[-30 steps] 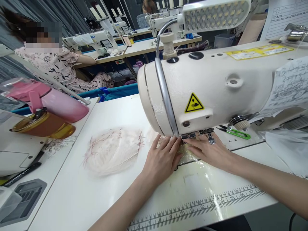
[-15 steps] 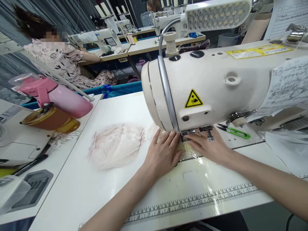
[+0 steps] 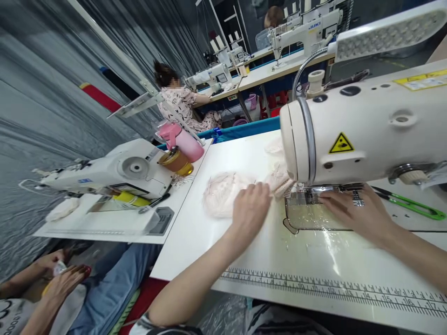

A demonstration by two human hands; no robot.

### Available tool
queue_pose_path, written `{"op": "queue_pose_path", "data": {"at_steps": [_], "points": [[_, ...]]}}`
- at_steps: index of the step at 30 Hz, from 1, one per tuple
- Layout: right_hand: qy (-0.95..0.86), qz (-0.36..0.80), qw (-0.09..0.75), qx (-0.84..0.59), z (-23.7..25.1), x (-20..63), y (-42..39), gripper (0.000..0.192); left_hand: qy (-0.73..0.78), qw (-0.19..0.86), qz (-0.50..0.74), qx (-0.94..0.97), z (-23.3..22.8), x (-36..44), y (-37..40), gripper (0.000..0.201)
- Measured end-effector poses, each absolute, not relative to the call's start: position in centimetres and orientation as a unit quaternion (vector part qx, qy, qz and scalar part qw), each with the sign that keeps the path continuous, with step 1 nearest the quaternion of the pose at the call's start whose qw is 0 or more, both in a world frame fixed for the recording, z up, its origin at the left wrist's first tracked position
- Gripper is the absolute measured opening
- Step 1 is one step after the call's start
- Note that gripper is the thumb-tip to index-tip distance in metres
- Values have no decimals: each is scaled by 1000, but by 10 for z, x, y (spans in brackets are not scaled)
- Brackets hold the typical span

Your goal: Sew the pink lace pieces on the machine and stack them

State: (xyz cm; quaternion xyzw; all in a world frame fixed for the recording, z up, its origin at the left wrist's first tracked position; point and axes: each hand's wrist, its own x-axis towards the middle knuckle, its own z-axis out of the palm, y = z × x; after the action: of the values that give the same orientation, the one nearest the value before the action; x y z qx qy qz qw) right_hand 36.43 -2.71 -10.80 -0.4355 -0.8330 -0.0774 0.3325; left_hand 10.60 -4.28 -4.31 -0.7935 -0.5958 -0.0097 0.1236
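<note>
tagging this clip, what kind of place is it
Most likely a garment sewing workshop: an industrial sewing machine up close, more sewing machines on rows of tables behind, and pale fabric pieces on the worktable.

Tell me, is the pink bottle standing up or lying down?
Standing up, I think. The pink bottle has its lid on top, beside the amber jar. It looks slanted only because the whole picture leans.

Your white table (image 3: pixel 216 232) carries the sewing machine (image 3: pixel 366 130), a pale lace piece (image 3: pixel 221 197) left of it, green snips (image 3: pixel 415 207) at right, and a printed ruler strip (image 3: pixel 314 288) along the near edge; your hands rest on it too
</note>
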Motion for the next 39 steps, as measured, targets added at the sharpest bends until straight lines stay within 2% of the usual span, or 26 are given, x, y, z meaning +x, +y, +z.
{"op": "queue_pose_path", "data": {"at_steps": [3, 11, 18, 20, 25, 30, 32, 35, 36, 39], "points": [[-840, -119, 305, -432, -106, 363, -27, 29, -650, 116, -9, -751, -38, 75, -39, 19], [-846, -107, 300, -428, -97, 361, -28, 34, -693, 30, -82, -715, -39, 50, -41, 28], [-835, -171, 308, -422, -99, 360, -25, 29, -696, -42, -233, -678, -39, 35, -35, 22], [-834, -173, 312, -421, -100, 359, -25, 27, -697, -36, -307, -648, -35, 21, -28, 22], [-827, -182, 345, -406, -99, 359, -24, 25, -691, 73, -515, -502, -5, -16, -11, 24], [-828, -173, 351, -403, -95, 359, -24, 24, -667, 73, -561, -486, 35, 1, -38, 15], [-827, -164, 351, -408, -94, 359, -24, 25, -673, 2, -521, -525, 44, 28, -58, 19], [-827, -141, 349, -417, -94, 359, -23, 26, -652, -256, -411, -583, 40, 74, -76, 27], [-829, -134, 345, -420, -94, 359, -23, 27, -629, -313, -378, -603, 34, 88, -76, 26], [-836, -120, 318, -431, -94, 360, -22, 31, -568, -372, -243, -692, 6, 118, -60, 26]]}}
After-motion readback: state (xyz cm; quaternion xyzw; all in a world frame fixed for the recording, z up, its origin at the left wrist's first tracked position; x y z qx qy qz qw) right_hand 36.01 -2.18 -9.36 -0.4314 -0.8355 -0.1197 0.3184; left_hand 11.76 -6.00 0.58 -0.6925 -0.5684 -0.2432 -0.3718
